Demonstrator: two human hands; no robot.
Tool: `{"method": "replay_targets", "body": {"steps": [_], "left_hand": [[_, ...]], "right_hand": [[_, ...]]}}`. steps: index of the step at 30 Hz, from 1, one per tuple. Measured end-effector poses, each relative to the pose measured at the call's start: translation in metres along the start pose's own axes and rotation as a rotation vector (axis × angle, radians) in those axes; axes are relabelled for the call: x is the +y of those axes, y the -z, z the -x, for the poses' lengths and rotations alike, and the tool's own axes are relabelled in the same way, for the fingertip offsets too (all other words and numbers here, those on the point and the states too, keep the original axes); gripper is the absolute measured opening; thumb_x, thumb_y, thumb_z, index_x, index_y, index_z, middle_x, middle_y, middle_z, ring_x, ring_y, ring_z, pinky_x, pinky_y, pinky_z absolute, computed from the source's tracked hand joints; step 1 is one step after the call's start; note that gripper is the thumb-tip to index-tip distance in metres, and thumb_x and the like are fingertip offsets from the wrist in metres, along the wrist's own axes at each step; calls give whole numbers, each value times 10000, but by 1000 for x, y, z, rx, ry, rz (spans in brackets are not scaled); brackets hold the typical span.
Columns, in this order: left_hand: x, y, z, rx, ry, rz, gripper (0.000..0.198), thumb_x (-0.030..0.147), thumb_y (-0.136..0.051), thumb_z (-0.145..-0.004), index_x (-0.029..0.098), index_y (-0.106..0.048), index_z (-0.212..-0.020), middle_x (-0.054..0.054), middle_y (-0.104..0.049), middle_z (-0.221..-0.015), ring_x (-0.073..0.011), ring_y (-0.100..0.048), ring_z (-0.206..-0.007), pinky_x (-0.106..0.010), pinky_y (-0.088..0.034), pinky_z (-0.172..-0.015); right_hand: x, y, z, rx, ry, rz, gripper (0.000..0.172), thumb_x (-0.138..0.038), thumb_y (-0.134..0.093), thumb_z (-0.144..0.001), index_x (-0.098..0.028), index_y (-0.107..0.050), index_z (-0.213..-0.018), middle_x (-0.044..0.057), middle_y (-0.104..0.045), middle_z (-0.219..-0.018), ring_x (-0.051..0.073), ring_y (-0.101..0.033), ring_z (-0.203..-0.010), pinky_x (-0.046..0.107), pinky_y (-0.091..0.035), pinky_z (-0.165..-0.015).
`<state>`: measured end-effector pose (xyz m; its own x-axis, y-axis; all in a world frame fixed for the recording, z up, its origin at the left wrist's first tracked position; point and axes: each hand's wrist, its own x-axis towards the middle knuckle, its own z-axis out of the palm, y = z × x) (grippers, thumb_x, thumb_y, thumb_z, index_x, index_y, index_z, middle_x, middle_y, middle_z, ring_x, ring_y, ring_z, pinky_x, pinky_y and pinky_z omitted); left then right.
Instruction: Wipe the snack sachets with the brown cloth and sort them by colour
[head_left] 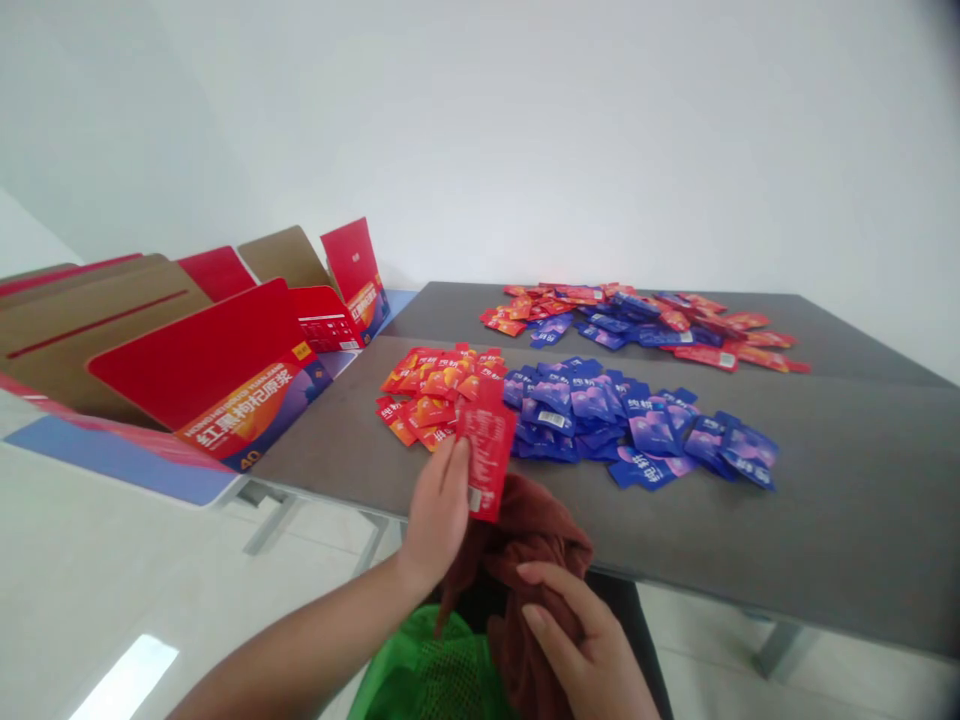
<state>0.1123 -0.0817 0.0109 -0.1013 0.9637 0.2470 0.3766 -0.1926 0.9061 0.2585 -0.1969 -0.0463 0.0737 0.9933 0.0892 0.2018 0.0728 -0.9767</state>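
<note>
My left hand (439, 510) is closed on a red sachet (491, 455), its back with small print and a barcode turned toward me. Below it, my right hand (589, 640) pinches a bunched brown cloth (544, 540) that hangs over the table's front edge. Past the sachet, a pile of red and orange sachets (431, 390) lies on the table. Right beside that pile spreads a heap of blue-purple sachets (592, 400). Under my hands, near my lap, is something green with mesh (442, 670), partly hidden by my arm and the cloth.
Open red cardboard boxes (225, 380) stand along the left on a blue-topped surface (172, 470). Toward the back of the dark grey table (847, 500) lies a mixed heap of red and blue sachets (637, 320). A white wall (600, 140) rises behind.
</note>
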Motion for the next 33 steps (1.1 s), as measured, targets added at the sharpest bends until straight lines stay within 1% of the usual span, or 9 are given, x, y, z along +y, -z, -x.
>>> {"method": "replay_targets", "body": {"steps": [4, 6, 8, 10, 13, 15, 25, 30, 33], "left_hand": [[-28, 60, -56, 313, -123, -264, 426, 447, -316, -969, 158, -623, -1027, -70, -674, -974, -199, -610, -861, -304, -471, -805], [-45, 91, -83, 433, -181, -529, 438, 378, -267, -983, 129, -611, -1092, -111, -670, -1024, -228, -612, -942, -332, -459, -863], [-63, 113, -103, 422, -203, -787, 441, 303, -241, -980, 99, -549, -1220, -163, -622, -1191, -262, -567, -1118, -368, -420, -964], [-81, 124, -113, 245, -118, -1031, 454, 251, -234, -961, 54, -511, -1261, -207, -561, -1287, -282, -517, -1211, -392, -395, -1008], [-104, 122, -115, -18, 0, -1184, 433, 245, -285, -927, 34, -568, -1178, -224, -606, -1209, -299, -559, -1158, -414, -420, -982], [-114, 116, -114, -72, 11, -1183, 428, 255, -288, -926, 51, -588, -1154, -210, -630, -1173, -293, -578, -1129, -414, -425, -977], [-129, 90, -124, 35, 101, -1135, 450, 135, -319, -875, -30, -471, -1264, -308, -491, -1315, -360, -460, -1267, -484, -346, -1040], [-95, 79, -104, 195, -52, -940, 562, 279, -363, -921, -25, -325, -1392, -298, -305, -1468, -360, -248, -1406, -498, -235, -1126], [-54, 52, -68, -23, -222, -463, 608, 389, -412, -933, 134, -257, -1463, -177, -256, -1538, -280, -217, -1433, -463, -196, -1163]], "right_hand": [[12, 32, 4, 57, 92, 70, 260, -339, -663, -786, -291, -718, -1035, 37, -745, -1020, 229, -707, -936, 295, -576, -808], [16, 41, 5, 77, 96, 92, 271, -331, -665, -786, -295, -715, -1050, 36, -739, -1046, 233, -700, -969, 299, -572, -828], [19, 43, 6, 86, 88, 102, 278, -323, -663, -787, -293, -715, -1059, 40, -733, -1067, 241, -692, -995, 309, -570, -842], [19, 41, 5, 82, 84, 91, 284, -317, -661, -787, -287, -717, -1063, 48, -730, -1074, 252, -688, -1005, 322, -572, -842], [17, 37, 2, 70, 100, 60, 289, -312, -658, -786, -281, -717, -1067, 54, -735, -1056, 256, -693, -991, 333, -573, -845], [16, 37, 1, 65, 123, 54, 288, -312, -659, -781, -285, -718, -1062, 50, -741, -1035, 250, -702, -966, 325, -577, -831], [19, 40, 4, 54, 91, 83, 284, -336, -650, -802, -298, -706, -1078, 39, -730, -1077, 238, -689, -1002, 305, -568, -841], [20, 46, 1, 59, 96, 52, 288, -341, -650, -805, -310, -702, -1086, 37, -727, -1086, 237, -685, -1012, 311, -557, -869], [14, 48, -8, 102, 51, 38, 303, -374, -652, -805, -315, -696, -1099, 36, -710, -1131, 240, -661, -1064, 324, -535, -913]]}}
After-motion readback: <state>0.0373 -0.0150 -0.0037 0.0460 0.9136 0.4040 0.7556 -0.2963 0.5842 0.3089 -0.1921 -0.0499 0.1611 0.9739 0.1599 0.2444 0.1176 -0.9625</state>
